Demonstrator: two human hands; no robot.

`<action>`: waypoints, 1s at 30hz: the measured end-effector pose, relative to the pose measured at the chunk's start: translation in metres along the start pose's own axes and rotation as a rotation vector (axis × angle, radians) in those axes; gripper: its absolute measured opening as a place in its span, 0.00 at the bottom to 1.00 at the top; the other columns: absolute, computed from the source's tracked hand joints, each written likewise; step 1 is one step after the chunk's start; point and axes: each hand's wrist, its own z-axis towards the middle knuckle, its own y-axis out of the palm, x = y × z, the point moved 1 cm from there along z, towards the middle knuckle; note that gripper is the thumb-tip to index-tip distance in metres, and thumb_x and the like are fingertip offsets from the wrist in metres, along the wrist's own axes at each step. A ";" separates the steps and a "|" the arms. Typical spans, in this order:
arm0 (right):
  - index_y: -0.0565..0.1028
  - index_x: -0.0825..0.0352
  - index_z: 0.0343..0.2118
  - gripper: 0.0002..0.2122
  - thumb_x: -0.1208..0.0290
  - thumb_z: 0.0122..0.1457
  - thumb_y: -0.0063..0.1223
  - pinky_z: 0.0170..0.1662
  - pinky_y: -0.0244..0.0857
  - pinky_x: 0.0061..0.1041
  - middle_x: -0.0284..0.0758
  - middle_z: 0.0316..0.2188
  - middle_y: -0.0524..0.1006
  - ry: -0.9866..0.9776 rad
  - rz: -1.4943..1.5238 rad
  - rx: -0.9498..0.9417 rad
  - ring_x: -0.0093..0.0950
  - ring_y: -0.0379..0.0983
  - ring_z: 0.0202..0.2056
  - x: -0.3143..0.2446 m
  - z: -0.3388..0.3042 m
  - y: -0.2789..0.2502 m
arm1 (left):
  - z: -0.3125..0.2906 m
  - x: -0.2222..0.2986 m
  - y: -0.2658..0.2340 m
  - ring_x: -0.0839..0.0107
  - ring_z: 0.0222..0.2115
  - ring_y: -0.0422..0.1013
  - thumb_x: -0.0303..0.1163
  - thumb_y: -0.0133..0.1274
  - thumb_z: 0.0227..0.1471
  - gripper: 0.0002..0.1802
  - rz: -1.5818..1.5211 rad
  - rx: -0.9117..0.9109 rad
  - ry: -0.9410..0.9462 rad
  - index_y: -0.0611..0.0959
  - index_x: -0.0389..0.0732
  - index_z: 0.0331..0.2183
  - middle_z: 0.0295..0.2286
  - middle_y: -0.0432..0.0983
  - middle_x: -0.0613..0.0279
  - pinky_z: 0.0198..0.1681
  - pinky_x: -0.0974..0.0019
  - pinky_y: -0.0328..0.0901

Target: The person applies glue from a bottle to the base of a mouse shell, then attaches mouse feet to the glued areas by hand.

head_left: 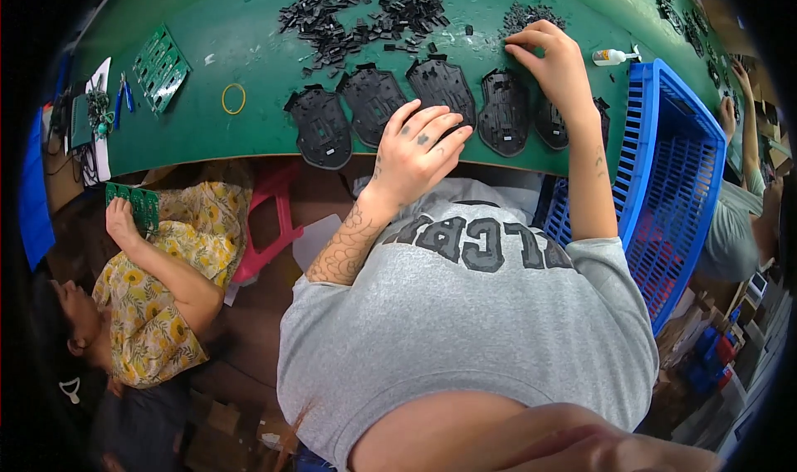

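A row of black plastic shells (322, 132), shaped like mouse bases, lies along the near edge of the green table. My left hand (423, 146) rests over the lower part of a middle shell (440, 86), its fingers stretched out and slightly bent, holding nothing that I can see. Farther right, my right hand (550, 57) reaches past the shells to a pile of tiny dark parts (527, 14). Its thumb and forefinger come together in a pinch at the pile's near side; anything between the tips is too small to make out. My right forearm partly covers the shells at the right.
Loose black plastic pieces (357, 15) are heaped at the far middle of the table (249, 140). A small white bottle (610, 57) lies by a blue crate (643, 140) at my right. Circuit boards (162, 67) and blue-handled pliers (124, 94) are at left, where a co-worker (158, 298) sits.
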 end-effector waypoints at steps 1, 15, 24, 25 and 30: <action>0.81 0.66 0.30 0.05 0.72 0.51 0.60 0.39 0.69 0.30 0.35 0.31 0.77 -0.004 0.002 -0.005 0.35 0.75 0.34 0.000 -0.001 0.002 | -0.001 0.001 -0.001 0.68 0.46 0.70 0.28 0.61 0.41 0.17 -0.007 -0.011 -0.006 0.83 0.47 0.39 0.41 0.76 0.69 0.56 0.55 0.59; 0.78 0.67 0.31 0.05 0.74 0.53 0.58 0.43 0.67 0.32 0.35 0.33 0.74 -0.027 -0.060 -0.071 0.36 0.72 0.40 0.000 -0.008 -0.006 | -0.031 -0.021 -0.044 0.66 0.47 0.70 0.29 0.57 0.45 0.16 0.256 0.256 -0.233 0.84 0.47 0.40 0.41 0.77 0.68 0.59 0.53 0.52; 0.78 0.68 0.31 0.05 0.73 0.53 0.57 0.43 0.67 0.31 0.36 0.33 0.75 -0.114 -0.120 -0.109 0.36 0.73 0.38 -0.002 -0.008 -0.008 | -0.031 -0.041 -0.051 0.62 0.56 0.63 0.41 0.61 0.45 0.23 0.269 0.138 -0.360 0.83 0.52 0.46 0.53 0.70 0.64 0.62 0.45 0.46; 0.78 0.68 0.31 0.05 0.73 0.53 0.57 0.43 0.67 0.31 0.36 0.33 0.75 -0.114 -0.124 -0.103 0.36 0.73 0.38 -0.002 -0.007 -0.009 | -0.030 -0.042 -0.049 0.62 0.56 0.63 0.40 0.62 0.45 0.23 0.281 0.131 -0.341 0.83 0.53 0.46 0.53 0.70 0.64 0.61 0.45 0.47; 0.81 0.67 0.34 0.06 0.74 0.52 0.59 0.39 0.67 0.24 0.34 0.32 0.77 -0.005 0.037 0.057 0.29 0.75 0.32 0.000 0.006 -0.002 | -0.026 -0.046 -0.046 0.62 0.55 0.65 0.40 0.62 0.44 0.22 0.304 0.131 -0.316 0.83 0.53 0.45 0.51 0.72 0.65 0.61 0.45 0.49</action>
